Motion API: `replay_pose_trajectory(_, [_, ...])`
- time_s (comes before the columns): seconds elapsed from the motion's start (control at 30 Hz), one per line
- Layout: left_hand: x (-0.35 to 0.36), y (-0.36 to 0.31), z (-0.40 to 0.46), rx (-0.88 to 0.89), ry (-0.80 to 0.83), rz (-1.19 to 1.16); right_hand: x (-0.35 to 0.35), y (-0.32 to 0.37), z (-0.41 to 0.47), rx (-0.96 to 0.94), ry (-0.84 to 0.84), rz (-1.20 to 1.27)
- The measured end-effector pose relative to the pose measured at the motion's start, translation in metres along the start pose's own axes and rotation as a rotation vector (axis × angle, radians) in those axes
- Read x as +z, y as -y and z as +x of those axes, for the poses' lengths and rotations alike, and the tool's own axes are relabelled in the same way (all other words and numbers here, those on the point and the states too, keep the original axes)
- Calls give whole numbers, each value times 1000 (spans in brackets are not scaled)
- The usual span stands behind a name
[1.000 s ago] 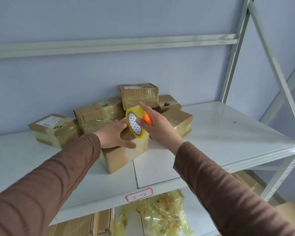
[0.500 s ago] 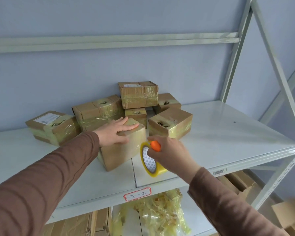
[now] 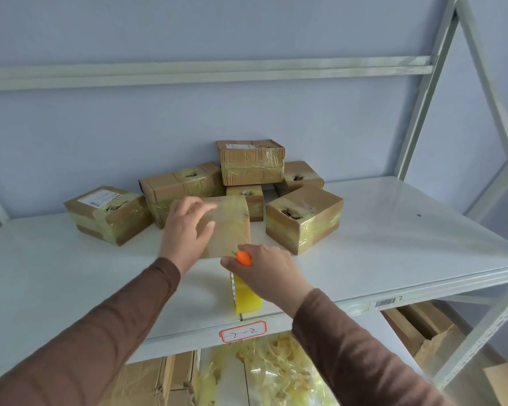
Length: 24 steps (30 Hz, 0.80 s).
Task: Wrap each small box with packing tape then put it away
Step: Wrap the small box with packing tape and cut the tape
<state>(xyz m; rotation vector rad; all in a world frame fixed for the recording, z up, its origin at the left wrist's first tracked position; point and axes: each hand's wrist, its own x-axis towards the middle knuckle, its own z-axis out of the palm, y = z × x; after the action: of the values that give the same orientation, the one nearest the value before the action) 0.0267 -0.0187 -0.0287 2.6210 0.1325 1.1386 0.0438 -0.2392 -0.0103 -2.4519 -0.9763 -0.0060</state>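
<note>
Wrapping is under way: the left hand point(image 3: 188, 232) presses spread fingers on the box point(image 3: 226, 227), the right hand point(image 3: 264, 271) grips the tape roll point(image 3: 245, 297) just in front, likely cutting next.

A white metal shelf point(image 3: 393, 244) — red-bordered label point(image 3: 243, 332) on its front edge — against a blue wall point(image 3: 247, 30).
</note>
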Motion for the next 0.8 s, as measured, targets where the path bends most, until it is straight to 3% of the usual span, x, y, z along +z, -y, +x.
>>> replay_pose_trajectory(0.07, [6,-22,-19,-295,-115,-376,-5,-3,-1,4,-33,-50])
replay_pose_trajectory(0.17, [14,-52,-23,-828,217,-772,-19,-13,7,2,-249,-76])
replay_pose_trajectory(0.23, [19,-60,-24,-971,410,-918,-28,-22,18,6,-328,54])
replay_pose_trajectory(0.33, [21,-65,-24,-1080,415,-1039,-33,-36,41,105,-135,294])
replay_pose_trajectory(0.4, [20,-65,-24,-1115,409,-1056,-33,-45,56,110,-43,317])
replay_pose_trajectory(0.6, [19,-66,-21,-1180,410,-1057,-34,-54,83,-261,36,-78])
replay_pose_trajectory(0.8, [20,-66,-21,-1207,404,-1037,-27,-57,90,-415,73,-218])
